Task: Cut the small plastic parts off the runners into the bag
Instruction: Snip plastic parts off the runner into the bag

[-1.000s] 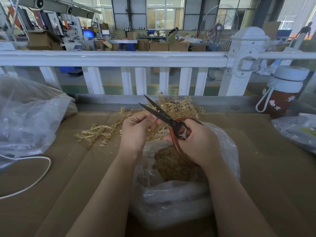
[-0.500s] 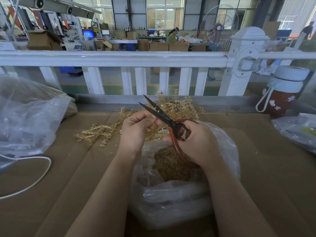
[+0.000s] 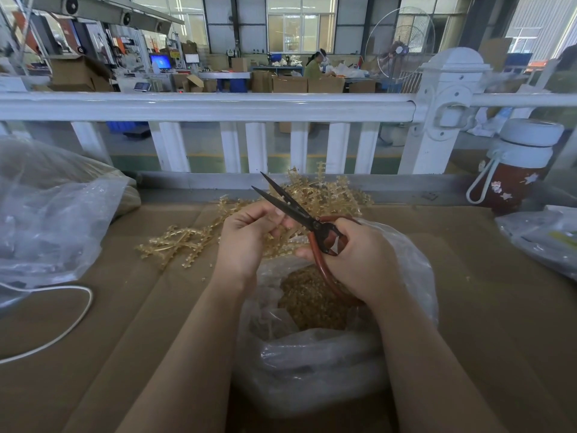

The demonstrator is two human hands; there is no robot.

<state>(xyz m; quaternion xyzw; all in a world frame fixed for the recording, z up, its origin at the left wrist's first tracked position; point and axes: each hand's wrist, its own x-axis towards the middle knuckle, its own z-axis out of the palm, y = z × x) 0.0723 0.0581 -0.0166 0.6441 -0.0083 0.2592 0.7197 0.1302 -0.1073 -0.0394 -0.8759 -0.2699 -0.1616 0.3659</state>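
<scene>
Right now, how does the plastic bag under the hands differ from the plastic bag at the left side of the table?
The bag under the hands stands open at the top, and golden cut parts show inside; the left bag lies slumped, and its contents look grey and unclear. The first sits directly below the scissors; the second lies apart from both hands, by a white cable. Both are clear, crinkled plastic on the brown cardboard.
</scene>
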